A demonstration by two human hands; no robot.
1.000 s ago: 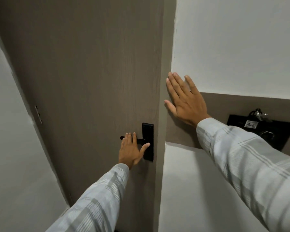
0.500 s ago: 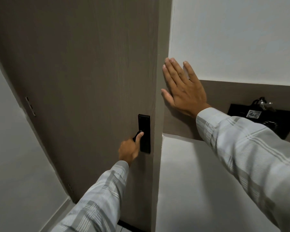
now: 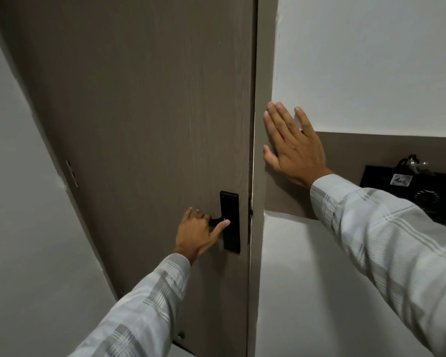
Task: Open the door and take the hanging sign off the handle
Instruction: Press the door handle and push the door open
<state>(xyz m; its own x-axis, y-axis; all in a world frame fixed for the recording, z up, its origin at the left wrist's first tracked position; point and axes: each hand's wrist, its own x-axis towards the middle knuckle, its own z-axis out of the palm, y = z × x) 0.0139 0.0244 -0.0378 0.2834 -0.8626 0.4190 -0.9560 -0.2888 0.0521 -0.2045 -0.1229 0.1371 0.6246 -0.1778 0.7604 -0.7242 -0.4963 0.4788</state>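
The left hand (image 3: 195, 234) has its grip curled around the black handle (image 3: 218, 220) on the brown door (image 3: 139, 112), thumb resting on the lock plate (image 3: 230, 221). The right hand (image 3: 292, 148) lies flat, fingers spread, on the wall (image 3: 371, 60) beside the frame.

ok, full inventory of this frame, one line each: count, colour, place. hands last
door: 1, grey-brown woodgrain, left and centre, looks shut or nearly so
handle: 1, black lever, low on the door near its right edge, mostly hidden by the left hand
plate: 1, black, upright behind the handle
hinge: 1, metal, on the door's left edge
frame: 1, grey-brown, right of the door
wall: white, with a brown band across it, right of the frame
panel: 1, black, on the brown band at far right, with a small white label
sign: none in view
left hand: on the handle
right hand: flat on the wall beside the frame
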